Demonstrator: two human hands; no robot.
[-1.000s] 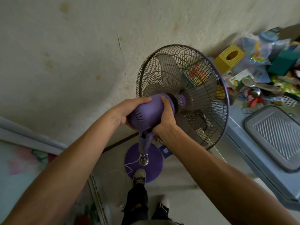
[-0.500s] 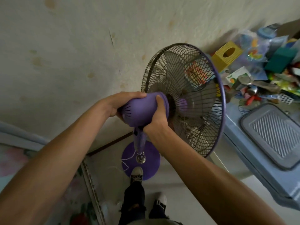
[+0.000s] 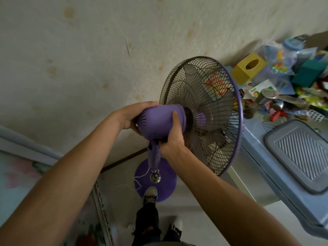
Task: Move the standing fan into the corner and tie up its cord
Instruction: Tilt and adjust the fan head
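A purple standing fan stands close to the wall, its wire cage (image 3: 204, 112) facing right. My left hand (image 3: 131, 115) cups the back and top of the purple motor housing (image 3: 158, 121). My right hand (image 3: 173, 139) grips the housing's near side and underside, by the neck joint. The purple pole (image 3: 154, 157) runs down to the round purple base (image 3: 156, 181) on the floor. A thin white cord (image 3: 140, 176) lies loose over the base's left part and onto the floor. My left shoe (image 3: 150, 194) rests on the base's near edge.
A blue-grey washing machine (image 3: 284, 171) stands right of the fan, almost touching the cage. Its top holds a yellow tissue box (image 3: 248, 70) and a heap of packets and small items. The stained wall (image 3: 106, 50) is behind. A floral panel (image 3: 21, 171) is at left.
The fan head has turned further to the right and sits a little higher in view. Both hands kept their hold on the motor housing.
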